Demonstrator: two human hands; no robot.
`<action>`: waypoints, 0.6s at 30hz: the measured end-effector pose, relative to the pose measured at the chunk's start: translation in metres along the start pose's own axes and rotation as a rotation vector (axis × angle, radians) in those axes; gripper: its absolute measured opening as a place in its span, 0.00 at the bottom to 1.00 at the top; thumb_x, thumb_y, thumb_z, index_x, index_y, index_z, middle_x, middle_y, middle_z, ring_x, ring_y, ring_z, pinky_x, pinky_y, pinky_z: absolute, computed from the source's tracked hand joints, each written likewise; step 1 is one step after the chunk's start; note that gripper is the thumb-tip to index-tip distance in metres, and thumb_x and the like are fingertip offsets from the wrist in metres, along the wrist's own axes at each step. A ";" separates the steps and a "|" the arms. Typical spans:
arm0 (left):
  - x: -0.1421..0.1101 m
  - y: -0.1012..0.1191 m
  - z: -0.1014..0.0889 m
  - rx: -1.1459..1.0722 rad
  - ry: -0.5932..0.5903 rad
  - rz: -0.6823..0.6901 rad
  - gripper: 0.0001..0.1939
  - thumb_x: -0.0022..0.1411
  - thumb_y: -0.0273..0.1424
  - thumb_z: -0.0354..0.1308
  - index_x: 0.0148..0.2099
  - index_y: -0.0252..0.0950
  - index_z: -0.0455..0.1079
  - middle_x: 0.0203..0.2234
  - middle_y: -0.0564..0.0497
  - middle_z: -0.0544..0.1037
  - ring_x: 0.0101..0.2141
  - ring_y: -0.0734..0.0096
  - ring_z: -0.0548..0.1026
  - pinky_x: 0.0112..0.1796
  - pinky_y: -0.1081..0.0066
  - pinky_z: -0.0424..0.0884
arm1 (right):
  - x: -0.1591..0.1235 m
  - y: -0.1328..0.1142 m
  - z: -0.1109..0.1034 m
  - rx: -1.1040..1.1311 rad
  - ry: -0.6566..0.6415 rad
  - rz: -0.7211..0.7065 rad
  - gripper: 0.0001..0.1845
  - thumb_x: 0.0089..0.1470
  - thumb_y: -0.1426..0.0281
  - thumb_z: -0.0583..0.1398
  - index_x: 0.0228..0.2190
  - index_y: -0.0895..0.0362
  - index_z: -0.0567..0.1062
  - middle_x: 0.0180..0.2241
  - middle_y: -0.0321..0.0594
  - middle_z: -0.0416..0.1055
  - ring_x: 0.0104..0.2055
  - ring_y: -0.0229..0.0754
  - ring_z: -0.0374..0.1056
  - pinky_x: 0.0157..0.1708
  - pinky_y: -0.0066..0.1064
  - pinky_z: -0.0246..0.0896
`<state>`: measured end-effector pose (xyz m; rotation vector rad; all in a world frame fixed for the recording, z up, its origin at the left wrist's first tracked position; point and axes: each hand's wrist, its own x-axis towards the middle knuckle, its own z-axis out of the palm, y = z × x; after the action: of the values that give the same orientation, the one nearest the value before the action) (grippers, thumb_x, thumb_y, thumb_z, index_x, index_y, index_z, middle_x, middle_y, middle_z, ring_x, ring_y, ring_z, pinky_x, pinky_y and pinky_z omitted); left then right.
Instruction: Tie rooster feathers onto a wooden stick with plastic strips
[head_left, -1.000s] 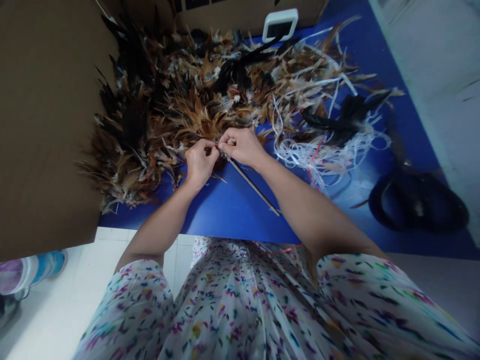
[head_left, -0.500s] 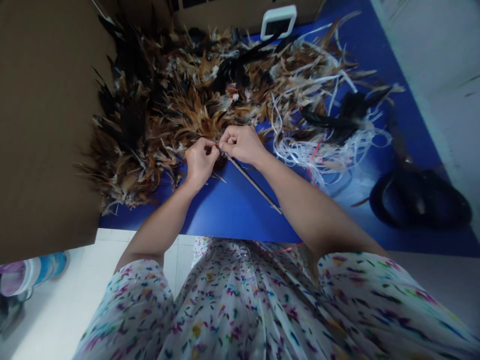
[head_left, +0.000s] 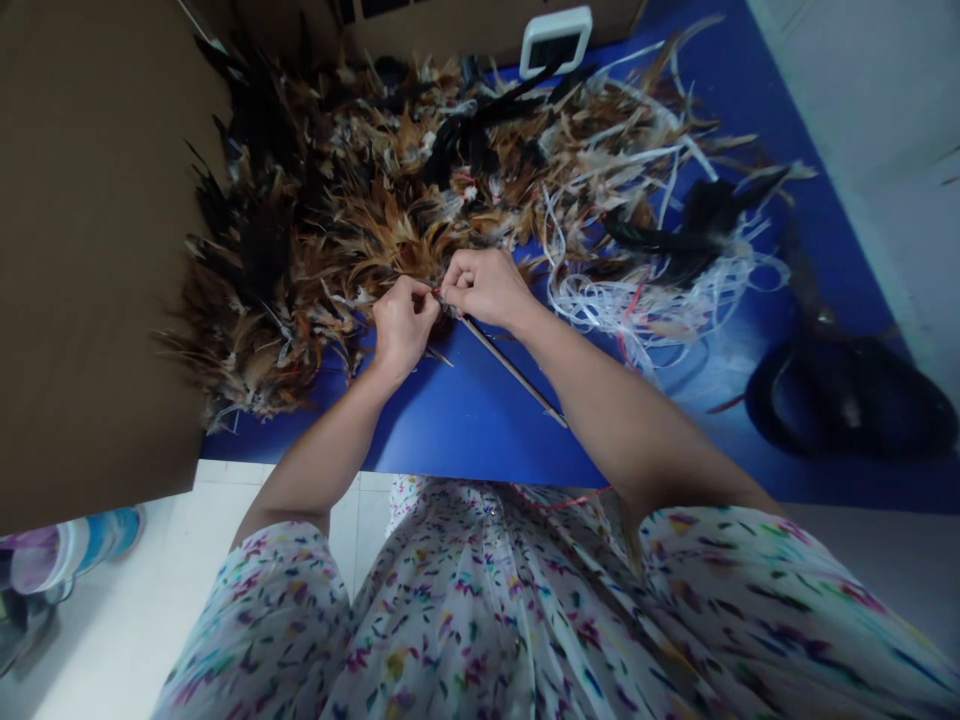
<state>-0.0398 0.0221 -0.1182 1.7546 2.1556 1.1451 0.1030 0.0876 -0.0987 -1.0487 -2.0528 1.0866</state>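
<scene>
My left hand (head_left: 405, 322) and my right hand (head_left: 486, 288) meet at the near edge of a pile of brown and black feathers (head_left: 397, 225). Both are closed, with fingertips pinched close together. Between them shows a short bit of red string (head_left: 437, 291), which both pinch. Just under the fingertips is the upper end of a thin stick (head_left: 514, 371); it slants down to the right across the blue table, its lower end beside my right forearm. What the stick's upper end joins is hidden by my fingers.
White ribbon (head_left: 600, 305) lies tangled right of my right hand, a red strand in it. Black scissors handles (head_left: 847, 400), blurred, rest at the right of the blue table (head_left: 465, 430). Cardboard (head_left: 90, 250) walls the left; a white-framed object (head_left: 555, 42) stands behind. Buckets (head_left: 75, 550) sit on the floor.
Almost nothing differs. Both hands keep their pinch at the same spot, and the view has shifted very slightly.
</scene>
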 end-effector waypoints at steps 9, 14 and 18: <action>0.000 0.001 -0.001 0.027 -0.011 0.012 0.06 0.55 0.21 0.58 0.31 0.38 0.67 0.27 0.53 0.78 0.30 0.72 0.76 0.37 0.71 0.70 | 0.000 -0.002 0.000 -0.001 0.010 0.008 0.06 0.44 0.80 0.59 0.22 0.57 0.72 0.18 0.33 0.70 0.26 0.38 0.70 0.34 0.29 0.63; -0.001 0.002 0.000 0.054 -0.023 0.017 0.07 0.56 0.21 0.59 0.31 0.38 0.67 0.27 0.53 0.78 0.31 0.71 0.76 0.38 0.71 0.70 | 0.002 0.003 0.002 0.060 -0.002 0.010 0.08 0.43 0.80 0.58 0.21 0.56 0.70 0.15 0.31 0.68 0.23 0.37 0.69 0.32 0.29 0.63; 0.000 0.000 -0.002 0.070 -0.007 0.028 0.07 0.56 0.21 0.58 0.31 0.38 0.67 0.27 0.53 0.77 0.31 0.71 0.76 0.38 0.70 0.70 | 0.002 0.003 0.002 0.084 0.000 0.030 0.07 0.44 0.80 0.59 0.21 0.57 0.71 0.16 0.31 0.69 0.23 0.37 0.69 0.32 0.29 0.63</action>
<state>-0.0406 0.0214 -0.1166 1.8204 2.1998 1.0802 0.1019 0.0900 -0.1021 -1.0404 -1.9792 1.1777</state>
